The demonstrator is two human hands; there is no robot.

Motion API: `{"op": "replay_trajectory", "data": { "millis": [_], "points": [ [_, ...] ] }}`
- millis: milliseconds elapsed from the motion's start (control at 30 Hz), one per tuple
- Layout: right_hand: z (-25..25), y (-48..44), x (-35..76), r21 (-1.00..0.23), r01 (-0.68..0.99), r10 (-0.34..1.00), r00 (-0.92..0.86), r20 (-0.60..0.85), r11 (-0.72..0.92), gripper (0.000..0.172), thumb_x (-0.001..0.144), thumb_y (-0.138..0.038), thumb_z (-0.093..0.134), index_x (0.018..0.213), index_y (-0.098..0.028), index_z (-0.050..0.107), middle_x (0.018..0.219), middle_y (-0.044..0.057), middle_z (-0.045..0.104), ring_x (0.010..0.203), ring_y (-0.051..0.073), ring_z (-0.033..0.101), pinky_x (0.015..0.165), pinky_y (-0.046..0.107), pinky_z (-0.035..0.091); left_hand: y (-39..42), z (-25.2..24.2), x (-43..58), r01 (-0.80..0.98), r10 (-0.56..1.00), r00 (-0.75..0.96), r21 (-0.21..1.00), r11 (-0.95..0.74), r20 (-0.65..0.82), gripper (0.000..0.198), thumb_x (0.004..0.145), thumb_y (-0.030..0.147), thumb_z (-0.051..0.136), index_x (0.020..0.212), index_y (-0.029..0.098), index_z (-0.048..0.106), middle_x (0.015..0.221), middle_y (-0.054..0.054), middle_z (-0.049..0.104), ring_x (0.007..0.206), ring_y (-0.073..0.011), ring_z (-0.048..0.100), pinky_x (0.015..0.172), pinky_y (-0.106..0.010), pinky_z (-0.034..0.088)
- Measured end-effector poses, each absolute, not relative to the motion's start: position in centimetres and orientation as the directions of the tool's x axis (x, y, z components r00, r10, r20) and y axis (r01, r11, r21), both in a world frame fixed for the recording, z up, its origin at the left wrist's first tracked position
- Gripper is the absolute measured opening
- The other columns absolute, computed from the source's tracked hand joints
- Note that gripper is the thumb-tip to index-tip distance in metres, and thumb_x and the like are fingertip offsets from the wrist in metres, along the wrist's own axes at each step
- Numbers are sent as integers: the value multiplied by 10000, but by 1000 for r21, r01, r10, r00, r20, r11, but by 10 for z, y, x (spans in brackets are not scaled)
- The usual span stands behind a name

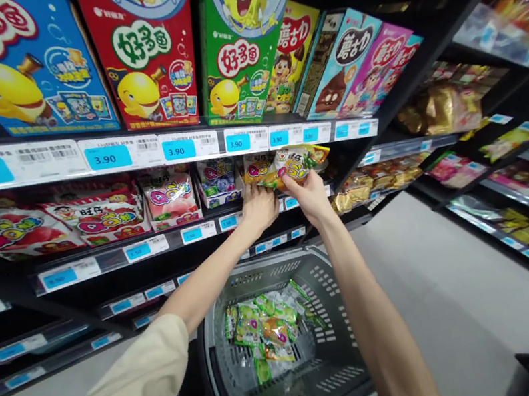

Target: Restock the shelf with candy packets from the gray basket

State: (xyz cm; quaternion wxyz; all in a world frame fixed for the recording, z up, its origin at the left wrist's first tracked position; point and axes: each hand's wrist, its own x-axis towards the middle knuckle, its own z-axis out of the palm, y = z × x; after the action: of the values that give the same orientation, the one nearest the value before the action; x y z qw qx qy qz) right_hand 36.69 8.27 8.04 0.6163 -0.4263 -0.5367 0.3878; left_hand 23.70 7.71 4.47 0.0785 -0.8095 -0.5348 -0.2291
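Observation:
In the head view, my right hand pinches the lower edge of an orange gummy candy bag with green and yellow print, tilted at the shelf front. Just left of it, my left hand has its fingers curled against the bottom of a second orange gummy bag on the shelf; its fingertips are partly hidden. Below both arms is a grey shopping basket. Inside lie several green candy packets and one orange packet.
Left along the same shelf are purple gummy bags and pink-red gummy bags. Above stand snack boxes in blue, red and green, over a price-tag rail. Grey aisle floor and another shelf lie right.

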Motion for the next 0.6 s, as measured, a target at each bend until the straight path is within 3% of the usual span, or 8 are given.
{"op": "replay_trajectory", "data": {
  "millis": [100,200,367,600],
  "points": [
    [82,107,367,-951,55,952,30,305,303,577,642,-504,876,1041,-203,587,1074,67,729,956,237,717,843,419,629,76,46,241,916,845,288,127,-380,451,426,1003,293,416,1253,12,616,1231,-251,643,1155,-349,554,1045,-471,350],
    [83,122,371,-910,247,938,15,346,332,537,709,-531,826,1054,-200,582,1065,97,716,984,283,709,839,452,625,74,47,243,921,859,289,122,-370,422,398,994,254,438,1259,4,598,1211,-247,648,1143,-338,565,1015,-448,363],
    [90,124,367,-654,645,845,24,535,396,420,814,-530,738,1026,-211,565,1015,132,701,1040,336,675,926,469,562,69,51,240,914,849,317,101,-392,422,343,962,176,486,1241,18,608,1165,-230,675,1139,-316,601,1001,-405,385],
    [88,119,358,-625,678,874,-54,482,386,457,771,-574,751,953,-183,600,870,85,713,838,265,682,773,365,557,63,55,232,897,840,363,93,-432,403,298,953,63,433,1130,52,672,1076,-198,723,1086,-283,668,981,-383,441]
  ]
}}
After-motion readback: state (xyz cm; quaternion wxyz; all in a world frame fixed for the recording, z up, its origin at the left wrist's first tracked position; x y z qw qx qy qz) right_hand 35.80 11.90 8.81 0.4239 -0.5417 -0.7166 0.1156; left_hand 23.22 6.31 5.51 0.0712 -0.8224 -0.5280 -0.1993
